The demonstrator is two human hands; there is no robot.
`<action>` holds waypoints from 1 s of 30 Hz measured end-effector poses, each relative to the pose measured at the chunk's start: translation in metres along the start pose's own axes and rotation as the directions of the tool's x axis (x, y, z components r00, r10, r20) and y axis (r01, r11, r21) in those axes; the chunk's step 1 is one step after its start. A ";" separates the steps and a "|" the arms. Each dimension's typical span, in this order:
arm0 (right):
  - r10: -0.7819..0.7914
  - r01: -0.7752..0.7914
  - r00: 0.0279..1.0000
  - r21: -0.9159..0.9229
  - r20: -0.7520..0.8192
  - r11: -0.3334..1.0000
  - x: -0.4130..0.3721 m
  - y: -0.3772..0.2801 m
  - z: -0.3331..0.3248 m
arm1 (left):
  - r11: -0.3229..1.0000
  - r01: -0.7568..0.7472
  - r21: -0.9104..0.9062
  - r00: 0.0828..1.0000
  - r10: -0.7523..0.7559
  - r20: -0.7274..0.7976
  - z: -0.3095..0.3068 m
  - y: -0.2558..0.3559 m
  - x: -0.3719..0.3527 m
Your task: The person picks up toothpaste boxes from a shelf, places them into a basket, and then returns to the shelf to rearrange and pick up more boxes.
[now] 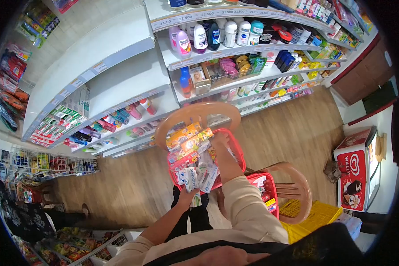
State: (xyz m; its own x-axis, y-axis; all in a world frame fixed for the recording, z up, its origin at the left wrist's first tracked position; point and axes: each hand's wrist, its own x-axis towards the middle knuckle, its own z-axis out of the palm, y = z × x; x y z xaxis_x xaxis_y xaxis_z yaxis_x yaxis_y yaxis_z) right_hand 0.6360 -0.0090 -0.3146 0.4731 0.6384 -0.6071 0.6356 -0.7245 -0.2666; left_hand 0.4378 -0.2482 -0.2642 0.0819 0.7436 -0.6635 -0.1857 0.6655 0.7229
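A red plastic basket (239,153) rests on a brown plastic chair (199,108) in front of me. Packed inside are orange and yellow boxes (186,136), pink packs (183,160) and white toothpaste boxes (207,174). My left hand (188,197) is closed around Sensodyne toothpaste boxes (190,179) at the basket's near edge. Reaching over the basket, my right hand (221,142) is down by its far right side, close to the yellow boxes. The fingers of that hand do not show well enough to tell what they touch.
Store shelves (119,53) curve along the back, with roll-on deodorants (199,37) on one level. A second red basket (274,188) sits on another brown chair (299,190) at right. Beyond it stand a yellow crate (314,215) and a red Wall's freezer (352,166). Another person (26,213) is at left.
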 end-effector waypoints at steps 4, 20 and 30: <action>0.125 -0.126 0.990 0.021 0.068 0.992 0.003 -0.009 -0.002 | 1.000 0.014 -0.008 1.000 -0.014 0.000 -0.002 0.001 0.001; -0.330 0.546 0.826 0.498 -0.458 0.674 0.011 0.066 0.013 | 0.994 -0.026 -0.110 1.000 0.024 -0.019 -0.004 0.033 -0.011; 0.061 0.695 0.715 0.718 -0.696 0.038 -0.081 0.111 -0.058 | 0.857 0.140 -0.495 0.979 -0.044 0.201 -0.034 0.032 -0.015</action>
State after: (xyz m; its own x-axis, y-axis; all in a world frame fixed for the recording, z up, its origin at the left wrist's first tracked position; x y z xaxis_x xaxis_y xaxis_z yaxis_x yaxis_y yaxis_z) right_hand 0.7037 -0.1265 -0.2518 0.8018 0.5934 0.0708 -0.0849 0.2304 -0.9694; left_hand 0.3971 -0.2405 -0.2375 0.2849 0.7111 -0.6428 -0.6327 0.6433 0.4312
